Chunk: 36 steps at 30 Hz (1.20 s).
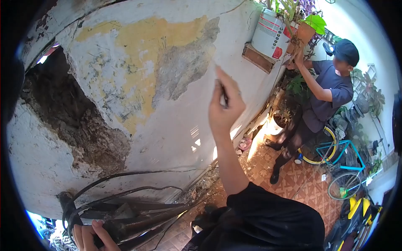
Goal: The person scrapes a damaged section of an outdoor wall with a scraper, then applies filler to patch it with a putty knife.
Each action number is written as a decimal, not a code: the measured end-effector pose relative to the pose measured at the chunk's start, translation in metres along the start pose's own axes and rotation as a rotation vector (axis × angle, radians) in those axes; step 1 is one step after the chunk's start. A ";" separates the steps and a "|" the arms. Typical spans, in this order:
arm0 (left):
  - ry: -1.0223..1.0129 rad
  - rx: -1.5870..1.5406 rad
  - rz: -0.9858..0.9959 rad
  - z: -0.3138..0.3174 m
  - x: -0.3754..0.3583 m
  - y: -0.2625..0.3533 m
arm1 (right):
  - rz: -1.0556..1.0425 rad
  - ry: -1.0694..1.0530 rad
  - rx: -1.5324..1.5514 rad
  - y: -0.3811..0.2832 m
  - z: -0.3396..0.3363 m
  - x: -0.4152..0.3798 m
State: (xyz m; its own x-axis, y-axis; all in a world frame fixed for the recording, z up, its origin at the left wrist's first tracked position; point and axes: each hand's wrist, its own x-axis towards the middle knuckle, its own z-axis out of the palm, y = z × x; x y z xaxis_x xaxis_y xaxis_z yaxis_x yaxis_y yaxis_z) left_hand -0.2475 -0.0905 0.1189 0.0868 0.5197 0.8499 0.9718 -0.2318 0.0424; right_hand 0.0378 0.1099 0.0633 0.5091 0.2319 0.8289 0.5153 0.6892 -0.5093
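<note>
Head | right hand (226, 109) clamped on dark item (225, 97) | left hand (93, 237) around pipe (125, 227) | peeling wall (167, 129) | tiled floor (299, 184)

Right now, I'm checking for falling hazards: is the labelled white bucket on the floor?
No, the bucket sits high on a brown ledge.

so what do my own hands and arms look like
The right hand and left hand are ungloved. A loose black cloth sleeve stops around the right elbow, leaving the forearm and wrist bare. No left sleeve shows. Any ring on the blurred right fingers can't be made out.
</note>
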 end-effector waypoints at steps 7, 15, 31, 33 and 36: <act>-0.017 0.045 -0.001 -0.002 -0.002 -0.001 | -0.250 -0.001 -0.163 0.011 0.020 0.008; 0.005 0.013 -0.023 0.001 0.001 0.003 | -0.255 0.189 -0.199 0.020 0.048 0.024; 0.022 0.065 0.007 0.000 -0.005 -0.003 | -0.202 -0.025 -0.062 0.005 0.010 0.027; 0.024 0.055 0.004 0.000 -0.002 0.001 | -0.229 -0.003 -0.087 0.008 0.016 0.026; 0.021 0.042 -0.002 0.001 -0.002 0.001 | -0.183 0.019 -0.082 0.005 0.022 0.024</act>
State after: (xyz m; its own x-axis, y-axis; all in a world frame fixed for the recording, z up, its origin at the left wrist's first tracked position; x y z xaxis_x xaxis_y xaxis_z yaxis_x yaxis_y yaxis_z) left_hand -0.2467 -0.0909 0.1168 0.0803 0.5027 0.8607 0.9805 -0.1953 0.0226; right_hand 0.0376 0.1341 0.0857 0.4142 0.0949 0.9052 0.6545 0.6601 -0.3687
